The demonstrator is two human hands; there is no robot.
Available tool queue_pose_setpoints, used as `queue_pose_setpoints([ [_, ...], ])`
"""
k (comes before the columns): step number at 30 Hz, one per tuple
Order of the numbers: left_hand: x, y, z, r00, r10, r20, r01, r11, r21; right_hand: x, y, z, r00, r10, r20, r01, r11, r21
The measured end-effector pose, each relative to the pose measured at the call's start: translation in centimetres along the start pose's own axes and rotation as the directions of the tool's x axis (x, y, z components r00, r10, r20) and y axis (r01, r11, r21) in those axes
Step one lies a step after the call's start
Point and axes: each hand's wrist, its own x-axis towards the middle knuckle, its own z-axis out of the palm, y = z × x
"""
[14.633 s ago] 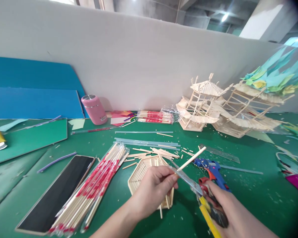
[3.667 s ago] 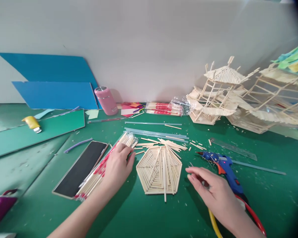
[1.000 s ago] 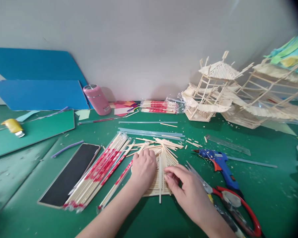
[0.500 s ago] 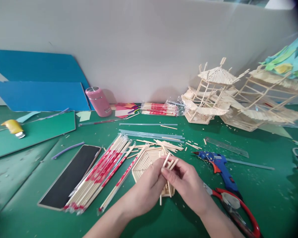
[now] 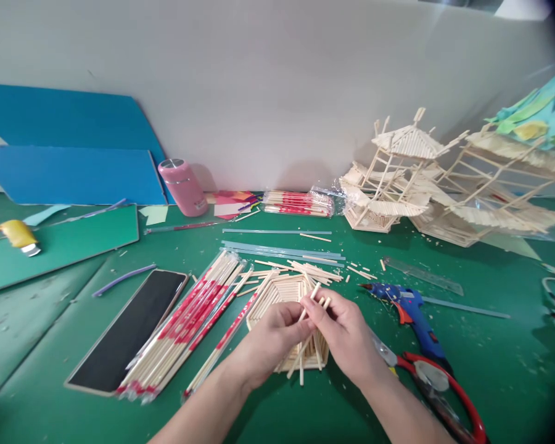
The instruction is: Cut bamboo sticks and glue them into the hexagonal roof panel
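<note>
The hexagonal stick panel (image 5: 277,302) lay flat on the green mat (image 5: 467,370), just beyond both hands and partly hidden by them. Its visible left side already showed rows of sticks laid side by side inside the outline, so the panel looked largely filled, though the part under the hands could not be judged. A few cut sticks (image 5: 312,308) were raised above it, pinched between the 2 hands; one long stick slanted down from the fingers across the panel's near edge. These pieces had not yet been set into the panel.

The left hand (image 5: 271,342) was curled almost closed, thumb and fingertips gripping the lower part of the small bundle. The right hand (image 5: 346,336) met it from the other side, fingers bent and nearly closed on the upper ends of the same sticks.

Loose short sticks (image 5: 305,270) lay scattered just behind the panel. A wrapped bundle of chopsticks (image 5: 185,324) lay to the left, beside a dark slab (image 5: 127,330). To the right lay a blue glue gun (image 5: 409,305) and red-handled scissors (image 5: 437,385)
</note>
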Motion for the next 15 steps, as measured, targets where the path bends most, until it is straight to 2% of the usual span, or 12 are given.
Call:
queue_pose_setpoints([
  [3, 0.2, -0.3, -0.6, 1.0, -0.026, 0.0, 0.026, 0.987, -0.157, 0.3, -0.3, 0.1, 1.0, -0.022, -0.007, 0.022, 0.996, -0.087],
  [7, 0.2, -0.3, -0.8, 1.0, 0.003, -0.006, -0.004, 0.984, -0.177, 1.2, -1.0, -0.2, 0.999, -0.048, -0.018, 0.044, 0.983, -0.178],
  [11, 0.1, -0.5, -0.7, 0.999, -0.034, -0.037, 0.022, 0.964, -0.265, 1.8, -1.8, -0.4, 0.978, -0.194, -0.079, 0.163, 0.942, -0.293],
  [13, 0.2, -0.6, -0.7, 0.999, -0.004, -0.044, -0.01, 0.952, -0.307, 1.8, -2.0, -0.3, 0.978, -0.205, -0.039, 0.192, 0.957, -0.22],
  [15, 0.3, -0.7, -0.6, 0.998, 0.034, -0.047, -0.048, 0.941, -0.334, 1.7, -1.8, 0.0, 0.987, -0.162, -0.001, 0.161, 0.984, -0.08],
])
